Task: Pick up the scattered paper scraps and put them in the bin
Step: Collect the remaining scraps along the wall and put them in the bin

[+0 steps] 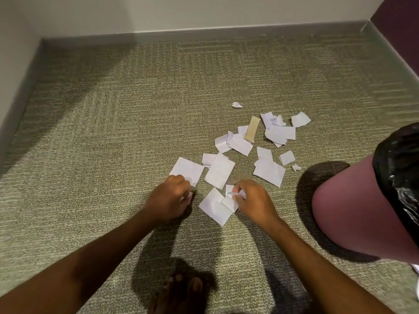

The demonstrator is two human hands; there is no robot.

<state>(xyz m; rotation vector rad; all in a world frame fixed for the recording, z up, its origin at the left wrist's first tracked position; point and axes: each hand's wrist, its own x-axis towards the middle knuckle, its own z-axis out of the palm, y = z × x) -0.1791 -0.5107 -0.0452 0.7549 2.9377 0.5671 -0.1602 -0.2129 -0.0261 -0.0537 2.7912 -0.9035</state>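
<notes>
In the head view the task looks barely begun: most of the torn white paper scraps [220, 171] lie scattered on the olive patterned carpet floor [113, 132], near the round pink bin with a black plastic liner [353, 207] at the right, whose inside is hidden. Both arms reach forward and down. The left hand [169, 198] has its fingers curled round a small scrap; the right hand [251, 200] pinches another at the pile's near edge.
</notes>
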